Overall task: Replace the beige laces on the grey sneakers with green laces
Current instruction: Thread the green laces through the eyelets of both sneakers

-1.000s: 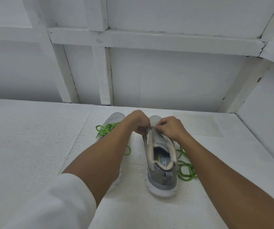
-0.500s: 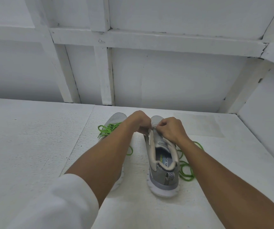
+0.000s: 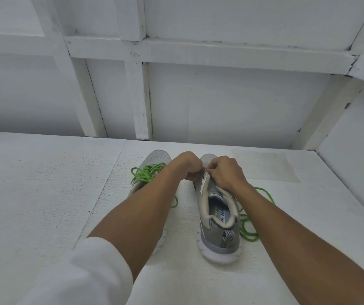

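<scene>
Two grey sneakers stand side by side on the white surface, toes pointing away. The left sneaker (image 3: 158, 156) carries green laces (image 3: 147, 172) and is partly hidden by my left forearm. The right sneaker (image 3: 219, 219) is open, its insole showing. My left hand (image 3: 186, 165) and my right hand (image 3: 225, 171) are pinched together over the front eyelets of the right sneaker; what the fingers grip there is hidden. A loose green lace (image 3: 248, 227) lies to the right of that shoe, running under my right forearm.
The shoes stand on a white textured surface (image 3: 44, 194) enclosed by white panelled walls (image 3: 220, 106) at the back and on the right (image 3: 357, 172). A white sleeve (image 3: 84, 274) covers my left upper arm at the bottom.
Both hands stay at the front of the right sneaker with only small finger movement. The loose green lace now loops out further to the right behind my right wrist.
</scene>
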Demonstrator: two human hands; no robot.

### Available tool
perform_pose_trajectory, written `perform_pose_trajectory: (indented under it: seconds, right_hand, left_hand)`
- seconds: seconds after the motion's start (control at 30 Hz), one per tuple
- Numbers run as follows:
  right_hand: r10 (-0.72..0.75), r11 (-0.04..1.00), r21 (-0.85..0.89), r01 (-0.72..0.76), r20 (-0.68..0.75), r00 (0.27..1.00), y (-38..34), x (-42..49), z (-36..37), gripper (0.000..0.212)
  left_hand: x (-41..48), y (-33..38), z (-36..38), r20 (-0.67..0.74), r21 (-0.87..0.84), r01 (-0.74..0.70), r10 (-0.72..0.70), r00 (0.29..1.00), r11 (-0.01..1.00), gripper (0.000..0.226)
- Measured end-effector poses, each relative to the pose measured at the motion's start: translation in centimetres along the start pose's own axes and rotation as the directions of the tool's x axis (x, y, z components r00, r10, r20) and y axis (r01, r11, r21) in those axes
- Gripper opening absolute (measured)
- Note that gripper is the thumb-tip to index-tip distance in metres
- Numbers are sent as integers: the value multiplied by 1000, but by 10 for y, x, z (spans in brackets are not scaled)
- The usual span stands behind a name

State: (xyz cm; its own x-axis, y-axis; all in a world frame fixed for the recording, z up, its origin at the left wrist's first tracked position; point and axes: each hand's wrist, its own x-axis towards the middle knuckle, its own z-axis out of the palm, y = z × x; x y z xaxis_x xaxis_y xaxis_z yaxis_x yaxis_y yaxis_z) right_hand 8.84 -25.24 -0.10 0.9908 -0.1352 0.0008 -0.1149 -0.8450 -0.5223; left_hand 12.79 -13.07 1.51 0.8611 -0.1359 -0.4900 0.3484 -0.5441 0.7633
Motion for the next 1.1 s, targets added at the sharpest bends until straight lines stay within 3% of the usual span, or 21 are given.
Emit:
perform_pose_trajectory:
  seconds: [0.1, 0.2, 0.27, 0.37, 0.47, 0.6, 0.67, 0.73, 0.8, 0.83, 0.87, 0.93, 0.97, 1.0, 1.03, 1.07, 1.1]
  right_hand:
    - [-7, 1000, 27, 7, 0, 1000, 1, 2, -5, 6]
    - [83, 996, -23, -83, 34, 996, 1, 0, -25, 28]
    - [166, 986, -3, -167, 154, 974, 1, -9, -41, 39]
    - [225, 969, 10, -245, 364, 904, 0, -26, -52, 37]
    - [217, 975, -12, -222, 265, 940, 7, -37, -43, 35]
    - [210, 977, 9, -211, 88, 974, 21, -46, -30, 26]
    - [216, 973, 74, -219, 48, 975, 26, -50, -26, 23]
    - [223, 961, 160, -225, 28, 974, 27, -52, -23, 22]
    - [234, 946, 223, -234, 29, 972, 29, -53, -21, 22]
    - [235, 940, 246, -235, 30, 971, 29, -53, -19, 23]
    - [235, 933, 274, -235, 33, 971, 31, -53, -17, 24]
    - [238, 907, 347, -239, 45, 970, 33, -52, -15, 26]
    - [239, 890, 386, -242, 55, 969, 33, -53, -15, 26]
    - [241, 873, 422, -246, 66, 968, 34, -53, -15, 26]
    - [246, 859, 445, -253, 74, 966, 34, -53, -16, 25]
    - [252, 848, 462, -258, 77, 965, 34, -53, -15, 25]
    - [258, 837, 480, -264, 79, 963, 34, -54, -15, 26]
  left_hand:
    - [-2, -2, 1, 0, -35, 13, -13, 1000, 999, 33]
    - [-2, -2, -2, -5, -96, -4, 3, 1000, 995, 31]
    - [-1, -1, -7, 1, -157, -17, 17, 1000, 987, 27]
    - [-1, 1, -14, -11, -218, -49, 48, 999, 975, 24]
    - [-1, 6, -20, -11, -221, -57, 56, 998, 974, 23]
    - [3, 11, -45, -153, -423, -136, 78, 985, 896, 22]
    - [2, 18, -66, -269, -570, -243, 101, 958, 785, 28]
    - [-2, 30, -95, -341, -796, -334, 81, 937, 505, 29]
    - [-6, 42, -125, -396, -889, -400, 63, 916, 222, 27]
    - [-10, 47, -135, -420, -887, -426, 72, 905, 181, 26]
    - [-14, 50, -139, -441, -863, -452, 102, 892, 227, 25]
    - [-19, 51, -126, -449, -665, -491, 224, 865, 563, 22]
    - [-22, 47, -109, -379, -429, -470, 319, 869, 771, 18]
    - [-21, 40, -88, -244, -102, -410, 377, 894, 906, 14]
    - [-19, 31, -65, -99, 215, -334, 360, 927, 918, 11]
    - [-16, 22, -44, -3, 447, -274, 308, 951, 851, 15]
    - [-13, 13, -29, 37, 579, -236, 264, 964, 781, 20]
